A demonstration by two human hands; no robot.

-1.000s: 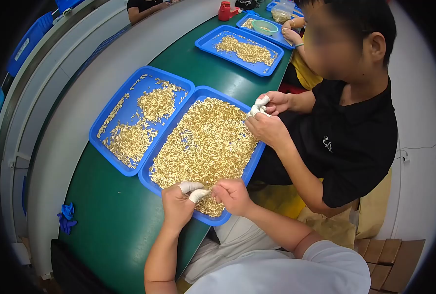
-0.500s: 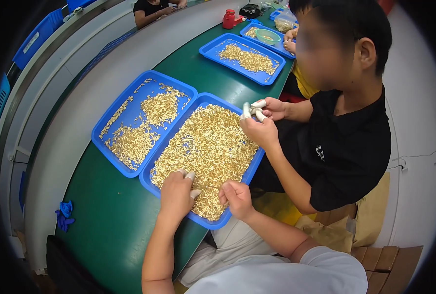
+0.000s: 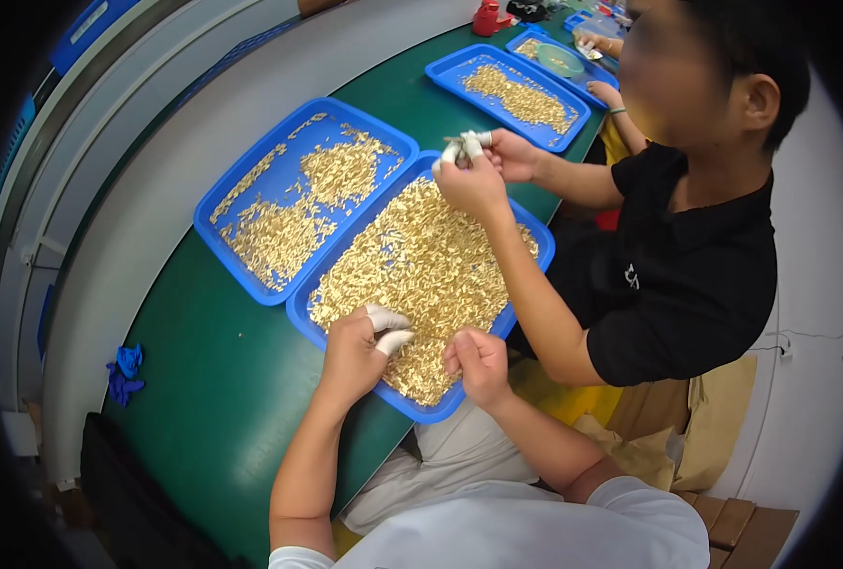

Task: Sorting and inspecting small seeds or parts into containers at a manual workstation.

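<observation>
A blue tray [image 3: 298,305] full of small gold-coloured metal pieces [image 3: 431,256] lies before me on the green table. Over its near left part is my left hand [image 3: 355,349], white finger cots on the fingertips and thumb. The thumb stands apart from the fingers, and no piece shows between them. My right hand [image 3: 479,366] is closed above the tray's near right corner, its fingers curled under. Whatever it may hold is hidden. Beside this tray sits a second blue tray [image 3: 241,180] with looser heaps of the same pieces.
A co-worker in a black shirt [image 3: 696,266] sits close on the right, hands [image 3: 483,166] in white finger cots over the far end of my tray. Farther back stand another blue tray [image 3: 445,68] and a red bottle [image 3: 488,17]. Blue gloves [image 3: 126,373] lie at the table's left edge.
The view has shifted, so the trays sit higher and farther right. My left thumb and fingers have lifted off the pieces. My right hand stays closed. The co-worker's hands have risen slightly.
</observation>
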